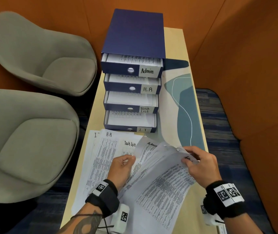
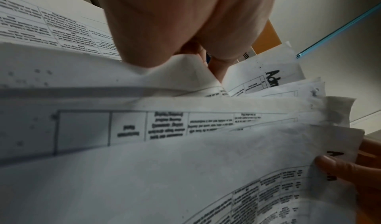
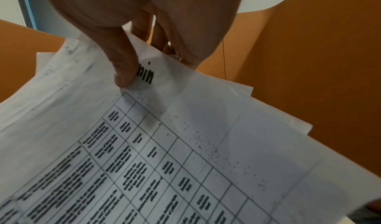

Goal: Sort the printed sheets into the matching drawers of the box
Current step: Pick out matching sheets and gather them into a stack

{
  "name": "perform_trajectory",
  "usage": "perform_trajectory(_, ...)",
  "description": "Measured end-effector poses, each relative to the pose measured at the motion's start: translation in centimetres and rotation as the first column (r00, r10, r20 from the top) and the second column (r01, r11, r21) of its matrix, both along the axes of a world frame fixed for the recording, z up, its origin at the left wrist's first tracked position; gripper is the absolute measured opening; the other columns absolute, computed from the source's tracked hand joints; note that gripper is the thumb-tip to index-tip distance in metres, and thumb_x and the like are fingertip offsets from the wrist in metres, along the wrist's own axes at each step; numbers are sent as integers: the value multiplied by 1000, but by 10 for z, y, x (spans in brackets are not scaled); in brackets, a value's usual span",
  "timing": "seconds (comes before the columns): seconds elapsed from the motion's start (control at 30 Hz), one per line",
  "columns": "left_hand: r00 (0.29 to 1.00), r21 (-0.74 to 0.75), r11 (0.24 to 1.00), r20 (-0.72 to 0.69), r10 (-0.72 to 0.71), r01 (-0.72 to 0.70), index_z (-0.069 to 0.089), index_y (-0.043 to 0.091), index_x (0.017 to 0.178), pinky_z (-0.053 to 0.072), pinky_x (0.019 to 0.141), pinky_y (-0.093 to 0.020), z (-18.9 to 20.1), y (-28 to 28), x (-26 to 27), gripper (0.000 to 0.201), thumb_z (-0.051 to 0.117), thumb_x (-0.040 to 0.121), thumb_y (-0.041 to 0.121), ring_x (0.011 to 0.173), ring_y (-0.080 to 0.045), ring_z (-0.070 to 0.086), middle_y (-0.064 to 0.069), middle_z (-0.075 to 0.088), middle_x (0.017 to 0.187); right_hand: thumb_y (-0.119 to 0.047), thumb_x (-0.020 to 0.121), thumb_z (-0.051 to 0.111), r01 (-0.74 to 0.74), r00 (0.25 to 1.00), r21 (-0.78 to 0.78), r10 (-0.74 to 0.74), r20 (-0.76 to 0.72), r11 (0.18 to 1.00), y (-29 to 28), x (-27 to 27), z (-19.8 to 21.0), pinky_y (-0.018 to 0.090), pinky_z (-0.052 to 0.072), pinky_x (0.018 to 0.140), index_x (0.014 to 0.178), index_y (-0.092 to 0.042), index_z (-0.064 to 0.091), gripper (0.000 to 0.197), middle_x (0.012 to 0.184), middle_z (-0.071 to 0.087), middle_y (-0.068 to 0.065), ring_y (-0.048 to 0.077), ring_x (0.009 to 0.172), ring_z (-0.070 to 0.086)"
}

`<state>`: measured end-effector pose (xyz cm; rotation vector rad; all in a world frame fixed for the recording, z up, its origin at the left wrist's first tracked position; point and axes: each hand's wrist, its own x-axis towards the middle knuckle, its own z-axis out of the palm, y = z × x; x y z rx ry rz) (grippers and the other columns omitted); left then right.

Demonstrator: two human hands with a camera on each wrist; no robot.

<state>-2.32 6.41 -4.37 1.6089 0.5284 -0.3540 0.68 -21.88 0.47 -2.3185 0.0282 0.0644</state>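
Observation:
A dark blue drawer box (image 1: 135,34) stands on the table with four drawers pulled out stepwise, labelled Admin (image 1: 147,71), H.R (image 1: 148,89), Task List (image 1: 144,109) and I.T (image 1: 142,130); each holds sheets. Printed sheets marked I.T, H.R (image 1: 108,134) and Task List (image 1: 129,143) lie fanned before the box. My right hand (image 1: 197,163) pinches the top corner of a lifted bunch of Admin sheets (image 1: 162,183) (image 3: 185,129), thumb by the heading. My left hand (image 1: 123,166) grips the edge of another Admin sheet (image 1: 145,152) (image 2: 266,79) in the fan.
The light wooden table (image 1: 177,41) is narrow, with a teal-patterned mat (image 1: 185,105) right of the box. Two grey armchairs (image 1: 38,53) stand close on the left. Orange padded walls (image 1: 244,56) close in behind and on the right.

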Motion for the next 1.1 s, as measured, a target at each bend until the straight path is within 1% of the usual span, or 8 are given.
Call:
perform_trajectory(0.13,955,-111,951,-31,-295,290,71,31,111,52,99,-28,13,2,-4,30,82,86,42,105,0,69,14,75,111,-3,89,76,41,992,54,-34,-118,998,-2,4,1,12,55,67,95,-32,74,30,85,76,-9,7,79,71)
perform_trajectory(0.27,743,400,630,-281,-607,666,72,26,103,62,82,-29,0,14,-7,44,91,71,50,85,-9,73,9,75,95,-2,85,79,45,998,116,-40,-53,992,-18,14,10,33,57,76,86,-29,77,28,81,76,-16,10,79,71)
perform_trajectory(0.43,946,181,935,60,-319,304,83,21,86,62,75,-32,28,66,0,25,93,71,38,83,-17,77,2,81,89,4,80,80,205,979,387,-193,-71,899,-58,20,18,43,57,88,97,-23,78,32,96,80,-9,17,94,75)
perform_trajectory(0.53,966,-185,964,211,-150,190,80,14,108,59,92,-44,47,81,-2,52,97,64,37,106,-32,75,-12,78,112,-5,69,82,280,959,679,-227,-169,679,-61,24,18,31,61,75,92,-10,74,25,90,80,3,19,85,76)
perform_trajectory(0.6,966,-165,979,247,-79,122,76,16,115,59,95,-44,53,69,-1,51,96,69,23,111,-26,73,-8,78,116,7,79,74,289,956,723,-228,-185,628,-51,26,18,22,59,62,82,-8,68,16,74,76,0,15,73,72)
perform_trajectory(0.73,924,-23,986,346,165,-168,74,20,102,63,83,-31,66,47,10,31,87,77,8,96,-12,76,6,80,100,20,92,53,205,977,743,-178,-117,638,-35,30,19,23,58,63,75,-15,74,44,72,74,-4,9,69,71)
perform_trajectory(0.9,905,-28,992,406,126,-125,74,17,105,62,77,-26,59,55,5,45,91,64,14,96,-13,77,2,80,102,-3,86,76,87,995,651,-91,-28,754,-52,26,7,41,60,91,118,-3,66,34,117,73,15,30,110,71)
perform_trajectory(1.1,960,65,978,210,183,-200,75,19,107,64,77,-30,10,45,0,54,97,58,23,98,-20,76,-2,80,101,-18,70,91,184,983,582,-163,-88,792,-21,15,-24,19,57,65,82,-23,82,16,83,80,-2,22,77,75)
